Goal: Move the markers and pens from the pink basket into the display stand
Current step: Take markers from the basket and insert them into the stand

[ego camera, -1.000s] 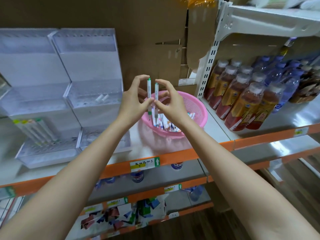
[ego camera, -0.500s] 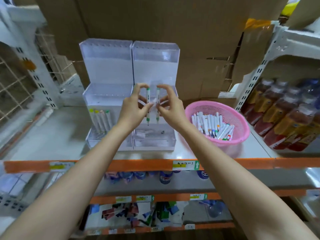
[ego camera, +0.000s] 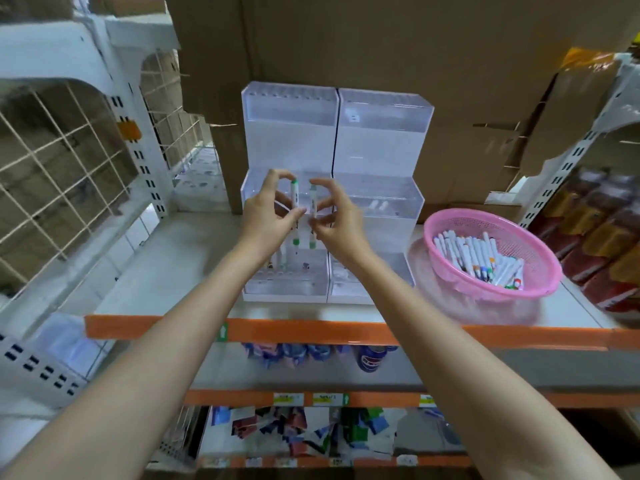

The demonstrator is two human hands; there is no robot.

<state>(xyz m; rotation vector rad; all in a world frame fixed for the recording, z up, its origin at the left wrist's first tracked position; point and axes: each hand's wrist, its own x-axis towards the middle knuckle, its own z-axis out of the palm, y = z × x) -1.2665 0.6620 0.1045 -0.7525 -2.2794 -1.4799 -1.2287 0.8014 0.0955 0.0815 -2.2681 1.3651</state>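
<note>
Held markers: two white markers with green caps at both ends, both upright and just beside each other, not clearly touching; the left marker (ego camera: 294, 201) and the right marker (ego camera: 313, 206) are in front of the middle tier of the display stand.
Left hand (ego camera: 268, 213): fingers curled, thumb and fingertips pinching the left marker at mid-barrel.
Right hand (ego camera: 335, 220): thumb and forefinger pinch the right marker, the other fingers loosely curled behind it.
Display stand (ego camera: 290, 114): two clear units side by side, each with three stepped tiers, on the shelf (ego camera: 194, 244).
Already in stand: a few markers (ego camera: 282, 258) stand in the lowest tier of the left unit, partly hidden by the hands, so the count is unclear; two small white pieces (ego camera: 379, 204) lie in the right unit's middle tier.
Pink basket (ego camera: 541, 271): one, on the shelf right of the stand, apart from it.
Basket contents: a loose pile of white markers and pens (ego camera: 474, 251), too many to count.
Writing: print on the barrels and on the shelf-edge tags (ego camera: 288, 398) is too small to read.
Surroundings: blurred bottles (ego camera: 606, 230) at the right, cardboard boxes (ego camera: 346, 46) behind, a wire grid (ego camera: 62, 150) at the left.
</note>
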